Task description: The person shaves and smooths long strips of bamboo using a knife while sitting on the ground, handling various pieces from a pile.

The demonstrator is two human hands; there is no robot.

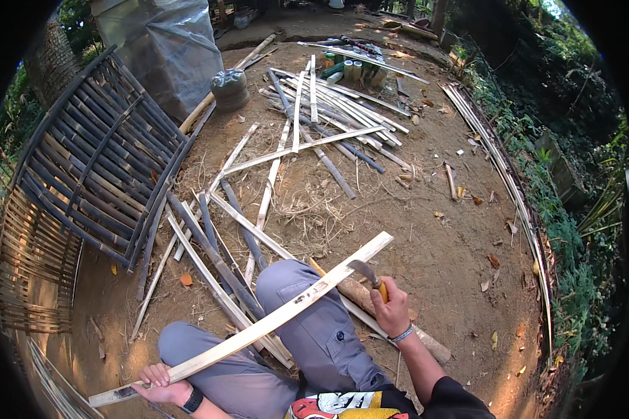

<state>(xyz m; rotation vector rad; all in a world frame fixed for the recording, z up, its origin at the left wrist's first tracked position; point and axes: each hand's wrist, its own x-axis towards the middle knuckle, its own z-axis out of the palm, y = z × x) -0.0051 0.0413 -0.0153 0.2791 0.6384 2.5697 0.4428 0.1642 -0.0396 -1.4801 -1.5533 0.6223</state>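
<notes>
A long pale bamboo slat (258, 328) slants across my bent legs, its inner face up, with dark marks near the middle. My left hand (165, 388) is wrapped round it close to the lower left end. In my right hand (394, 309) is a short knife (363, 270) with a curved dark blade and a yellowish handle. The blade lies against or just over the slat near its far end; whether it cuts in cannot be told. Beneath the slat's far part, past my knee, lies a thick round pole (426, 343) on the ground.
Split bamboo strips (342, 105) are heaped ahead, with bottles and cans behind them. A dark bamboo panel (101, 160) leans at the left above a woven lattice (38, 258). More poles (217, 258) lie by my left knee. Long strips (500, 164) edge the greenery at right.
</notes>
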